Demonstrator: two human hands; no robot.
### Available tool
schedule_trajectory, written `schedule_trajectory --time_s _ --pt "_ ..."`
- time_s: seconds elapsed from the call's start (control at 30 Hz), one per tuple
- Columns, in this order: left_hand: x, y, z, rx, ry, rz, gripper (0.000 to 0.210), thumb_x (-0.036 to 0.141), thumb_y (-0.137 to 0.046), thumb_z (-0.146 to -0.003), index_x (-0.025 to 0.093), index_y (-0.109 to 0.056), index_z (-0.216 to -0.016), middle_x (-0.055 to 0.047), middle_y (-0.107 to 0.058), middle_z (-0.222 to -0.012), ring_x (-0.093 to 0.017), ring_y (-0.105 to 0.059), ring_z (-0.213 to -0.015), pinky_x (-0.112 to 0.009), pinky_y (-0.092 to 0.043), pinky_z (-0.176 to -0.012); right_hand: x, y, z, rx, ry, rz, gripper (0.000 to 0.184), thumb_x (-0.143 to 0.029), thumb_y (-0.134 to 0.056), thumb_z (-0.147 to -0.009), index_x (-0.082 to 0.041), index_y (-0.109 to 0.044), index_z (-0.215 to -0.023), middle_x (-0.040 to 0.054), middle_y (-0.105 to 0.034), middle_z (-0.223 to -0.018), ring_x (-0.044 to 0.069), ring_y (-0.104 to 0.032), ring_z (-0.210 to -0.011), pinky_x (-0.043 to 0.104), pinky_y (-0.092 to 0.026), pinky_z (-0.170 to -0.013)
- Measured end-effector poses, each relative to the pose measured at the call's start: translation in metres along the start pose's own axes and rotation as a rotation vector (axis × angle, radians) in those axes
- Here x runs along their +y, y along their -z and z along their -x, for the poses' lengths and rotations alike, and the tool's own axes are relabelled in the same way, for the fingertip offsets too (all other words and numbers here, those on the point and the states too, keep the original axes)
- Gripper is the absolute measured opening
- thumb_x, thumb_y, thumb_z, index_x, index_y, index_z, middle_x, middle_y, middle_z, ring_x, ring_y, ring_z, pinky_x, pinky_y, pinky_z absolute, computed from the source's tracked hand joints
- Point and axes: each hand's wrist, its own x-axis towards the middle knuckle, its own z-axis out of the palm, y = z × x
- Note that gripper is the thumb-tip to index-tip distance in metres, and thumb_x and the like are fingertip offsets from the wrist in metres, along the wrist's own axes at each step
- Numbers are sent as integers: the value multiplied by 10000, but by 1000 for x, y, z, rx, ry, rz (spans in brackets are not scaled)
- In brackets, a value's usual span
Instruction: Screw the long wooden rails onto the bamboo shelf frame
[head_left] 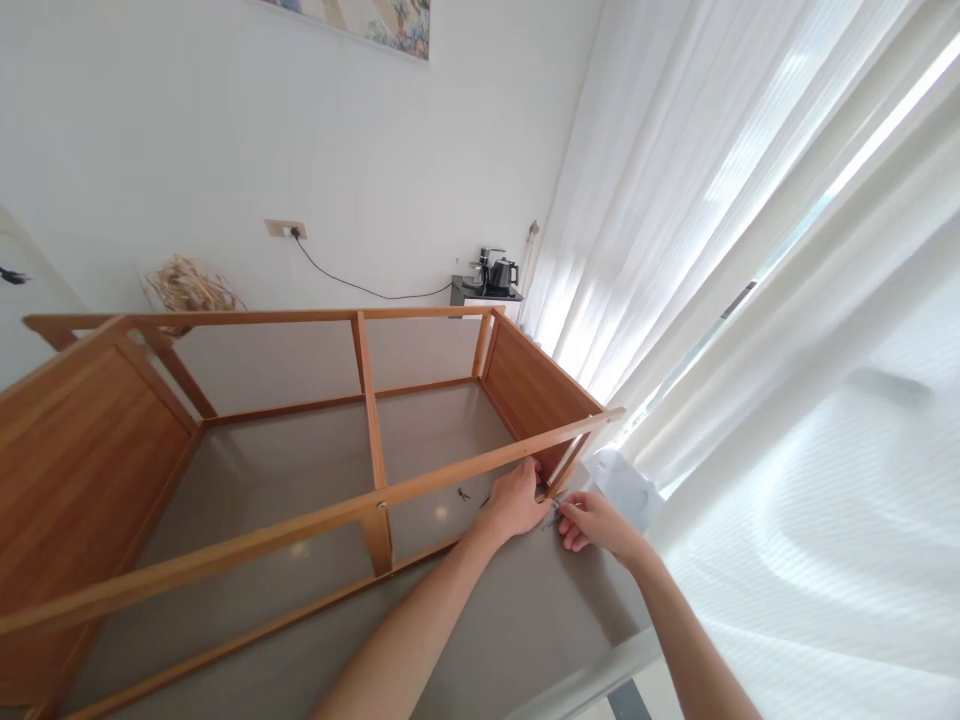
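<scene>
A wooden frame (375, 400) with brown end panels (536, 385) lies across a grey surface. At its near right corner, my left hand (514, 503) reaches under the upper rail, with curled fingers around the foot of the corner post (568, 465). Some of those fingertips are hidden. Just right of that post, my right hand (591, 522) pinches a thin bent metal hex key (551, 521), its tip close to the post's lower end. A small dark metal piece (463, 494) lies on the grey surface (517, 600), left of my left hand.
White curtains (637, 200) hang along the right side. A kettle (504, 274) stands on a small cabinet (459, 295) by the back wall, below a picture (382, 22). A black cord (352, 283) runs to a wall socket (285, 228). Dried stems (187, 285) show behind the frame.
</scene>
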Motion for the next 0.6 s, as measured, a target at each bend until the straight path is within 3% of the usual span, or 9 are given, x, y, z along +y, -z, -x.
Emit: schedule_trajectory --time_s 0.1,0.27,0.43,0.6 --pt "-2 -1 -1 8 2 71 359 331 -635 -814 209 -500 -1123 -69 -662 -1129 -252 -635 -1081 -344 -491 -904 2 1 -2 -20 12 41 207 -344 -542 -931 -184 -494 -809 -18 -650 -621 111 -649 -481 182 -500 -429" --pt "-1 1 -6 -36 89 119 313 339 -603 -833 208 -504 -1100 -76 -670 -1088 -258 -655 -1005 -355 -497 -864 5 2 -4 -66 8 46 353 -548 -536 -867 -202 -473 -838 -49 -620 -587 128 -628 -429 195 -456 -372" --pt "-1 5 -12 -103 120 101 362 284 -622 -790 200 -509 -1123 -82 -672 -1116 -247 -650 -1000 -333 -497 -850 13 0 -9 12 -50 93 435 -637 -505 -833 -203 -495 -808 -43 -578 -493 133 -580 -375 210 -434 -359" --pt "-1 4 -10 -60 115 171 360 270 -632 -796 207 -516 -1131 -62 -672 -1094 -232 -645 -983 -328 -491 -841 21 -2 -13 142 -61 160 481 -683 -573 -768 -204 -538 -741 -8 -586 -481 131 -543 -349 214 -355 -325"
